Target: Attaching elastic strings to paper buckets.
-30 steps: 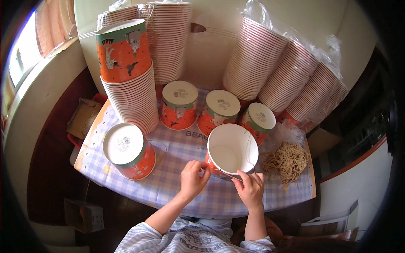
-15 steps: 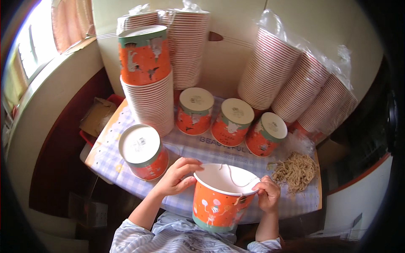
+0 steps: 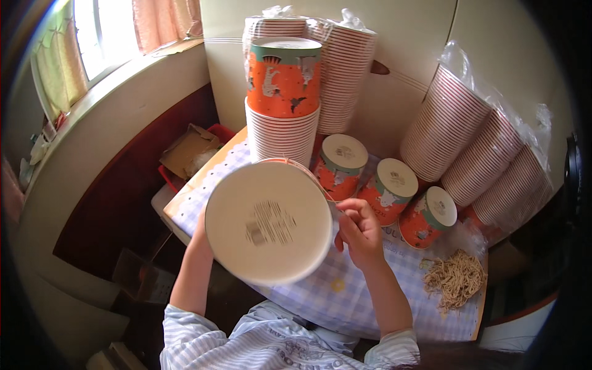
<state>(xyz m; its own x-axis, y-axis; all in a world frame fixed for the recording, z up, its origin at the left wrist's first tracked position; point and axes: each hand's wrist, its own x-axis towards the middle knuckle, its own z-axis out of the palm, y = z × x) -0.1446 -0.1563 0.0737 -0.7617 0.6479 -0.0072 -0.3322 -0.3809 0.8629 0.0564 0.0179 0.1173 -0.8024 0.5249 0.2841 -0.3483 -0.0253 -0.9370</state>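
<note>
Tipping a tub (image 3: 268,222) so that its pale, round base faces up toward the camera, a person in a striped shirt (image 3: 290,336) works above the near left part of a table spread with a checked cloth (image 3: 370,302). The left hand (image 3: 201,237) is against the tub's left side, its fingers hidden behind the tub, so their grip cannot be told. The right hand (image 3: 362,231) is raised just beside the tub's right edge, fingers curled and thumb close to the forefinger; a thin cord (image 3: 322,186) runs from the tub's far edge toward the fingertips, though whether they are clamped on it cannot be made out. Beyond, three upturned tubs (image 3: 394,185) in orange and green stand in a slanting row. Behind the raised tub rises a pale stack (image 3: 282,135), topped by an upturned orange tub (image 3: 283,80). Plastic-wrapped stacks (image 3: 444,117) line the back, some at left and others leaning at right. A tangled heap of tan strands (image 3: 455,280) lies near the table's right end. At left, a cardboard box (image 3: 192,151) sits beyond the table's edge, below a curtained window (image 3: 105,37).
</note>
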